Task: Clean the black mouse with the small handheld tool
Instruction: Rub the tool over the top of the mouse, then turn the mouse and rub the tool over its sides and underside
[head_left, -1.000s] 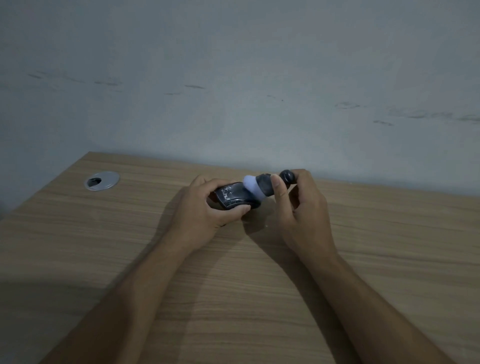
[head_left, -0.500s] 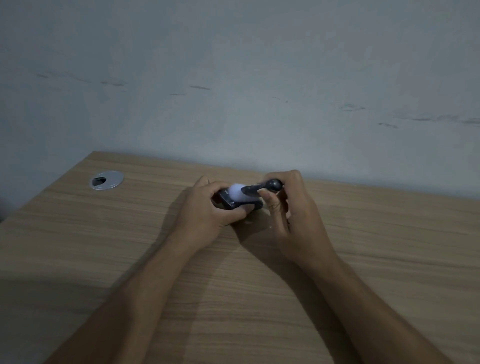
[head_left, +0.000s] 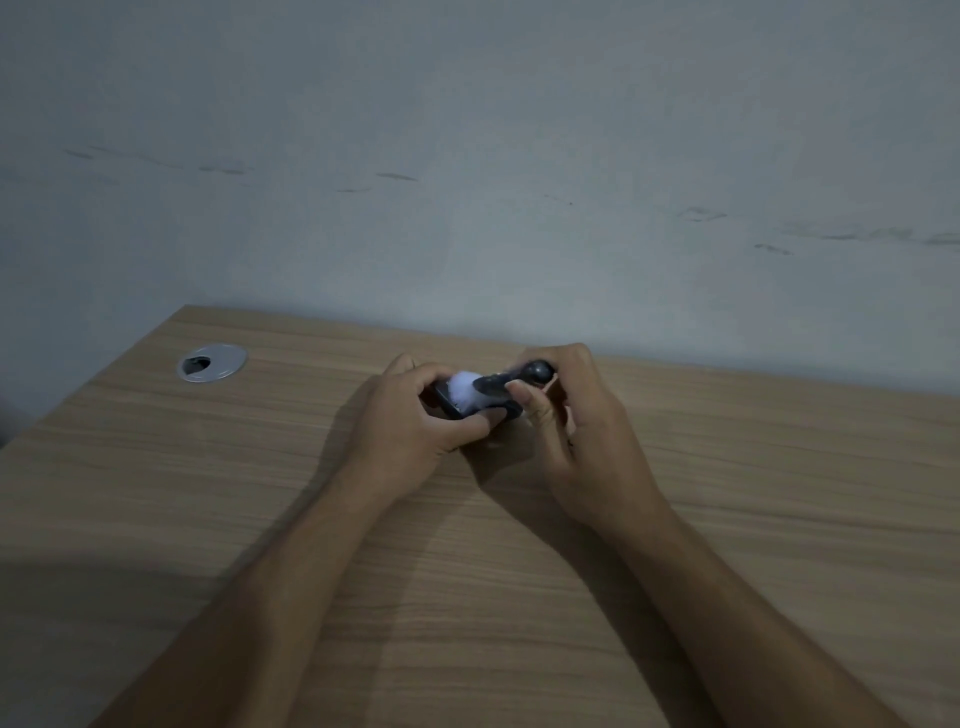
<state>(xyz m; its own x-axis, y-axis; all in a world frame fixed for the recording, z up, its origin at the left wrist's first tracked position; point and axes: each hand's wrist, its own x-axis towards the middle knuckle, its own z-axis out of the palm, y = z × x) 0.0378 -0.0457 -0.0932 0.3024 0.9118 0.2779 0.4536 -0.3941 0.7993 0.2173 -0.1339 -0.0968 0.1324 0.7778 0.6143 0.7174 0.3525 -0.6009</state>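
Swept white brush head further onto black mouse gripped in left hand; right hand clasping tool handle, mid-cleaning.

surface: wooden desk — light grain | set in it: silver cable grommet — far-left corner

Wooden desk; silver cable grommet far-left; scuffed, possibly stained, wall behind.
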